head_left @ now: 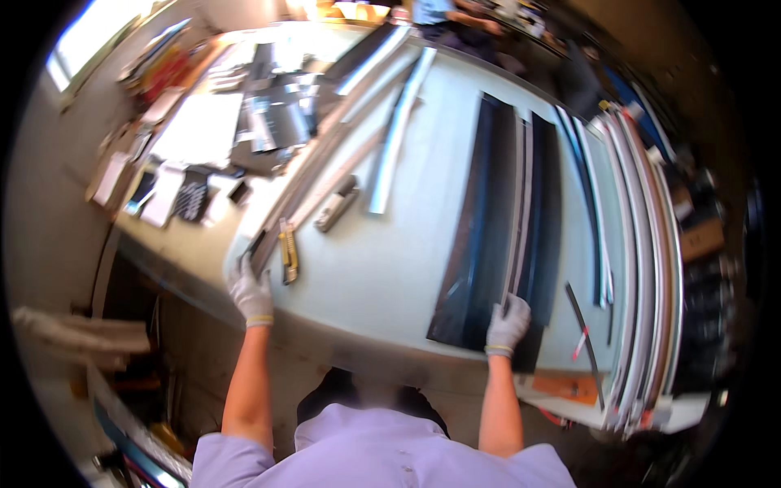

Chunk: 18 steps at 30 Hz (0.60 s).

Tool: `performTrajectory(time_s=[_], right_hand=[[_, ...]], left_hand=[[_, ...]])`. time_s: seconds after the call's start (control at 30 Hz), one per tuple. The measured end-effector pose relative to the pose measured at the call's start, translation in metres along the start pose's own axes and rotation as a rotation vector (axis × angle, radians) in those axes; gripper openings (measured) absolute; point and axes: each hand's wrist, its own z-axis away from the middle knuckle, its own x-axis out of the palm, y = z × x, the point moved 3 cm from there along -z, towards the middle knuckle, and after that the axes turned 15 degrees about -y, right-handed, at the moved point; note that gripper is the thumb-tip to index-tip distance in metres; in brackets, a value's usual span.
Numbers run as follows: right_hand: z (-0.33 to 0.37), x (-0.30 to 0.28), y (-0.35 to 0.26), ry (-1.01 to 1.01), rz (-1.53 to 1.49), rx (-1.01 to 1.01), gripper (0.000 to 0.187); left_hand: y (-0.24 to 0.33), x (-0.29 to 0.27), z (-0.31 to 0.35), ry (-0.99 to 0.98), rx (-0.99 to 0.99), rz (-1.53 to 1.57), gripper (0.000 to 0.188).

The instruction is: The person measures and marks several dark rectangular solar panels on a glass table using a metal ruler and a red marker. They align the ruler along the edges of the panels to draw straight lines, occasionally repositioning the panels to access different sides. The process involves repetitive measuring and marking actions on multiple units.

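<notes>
My left hand (250, 293), in a pale work glove, is closed at the near end of a long dark-edged strip (272, 228) by the table's front-left edge. Just right of it lies a yellow-and-black utility knife (288, 256). My right hand (508, 325), gloved too, pinches the near end of a long thin light strip (518, 203). This strip runs away from me between two wide dark glossy strips, the left one (472, 236) and the right one (543, 211), lying flat. The picture is blurred, and my fingertips are partly hidden.
A pale worktable (366, 281) spans the view. On it lie a grey hand tool (336, 205), a shiny strip (399, 138) and, at left, papers (199, 130) and scraps. Long profiles (643, 268) line the right side. Beyond the far edge is another person (455, 16).
</notes>
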Motion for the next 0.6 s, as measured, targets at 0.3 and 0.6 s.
performTrajectory(time_s=[0.3, 0.6], right_hand=[[0.079, -0.019, 0.008, 0.062, -0.232, 0.200, 0.014], [0.066, -0.076, 0.291, 0.125, 0.063, 0.639, 0.034]], left_hand=[[0.137, 0.021, 0.102, -0.417, 0.614, 0.406, 0.045], [0.284, 0.044, 0.198, -0.632, 0.880, 0.396, 0.035]])
